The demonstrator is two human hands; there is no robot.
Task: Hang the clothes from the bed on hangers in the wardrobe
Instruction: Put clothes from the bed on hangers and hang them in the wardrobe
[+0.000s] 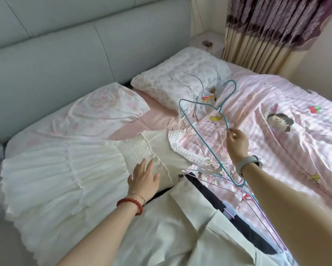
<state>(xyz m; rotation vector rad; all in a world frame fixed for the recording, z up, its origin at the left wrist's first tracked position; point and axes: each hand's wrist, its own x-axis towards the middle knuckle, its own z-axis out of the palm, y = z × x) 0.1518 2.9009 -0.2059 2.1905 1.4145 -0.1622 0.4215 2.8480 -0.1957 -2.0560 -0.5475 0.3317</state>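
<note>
Head cam: right hand (237, 140) is raised over the bed (276, 150), fingers pinching a teal hanger (199, 135), while left hand (144, 177) lies flat, fingers straight, on the dress (55, 179).

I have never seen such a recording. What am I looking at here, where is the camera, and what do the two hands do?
No machine is here. A person wears one camera on the head, and it looks down at their own arms over a bed with a pink cover. The right hand pinches a teal wire hanger by one arm and holds it up, its lower end among more wire hangers lying on the cover. The left hand, fingers straight, rests flat on a white dress spread across the bed. A cream garment lies nearest the camera. Two pillows lie against the headboard.
</note>
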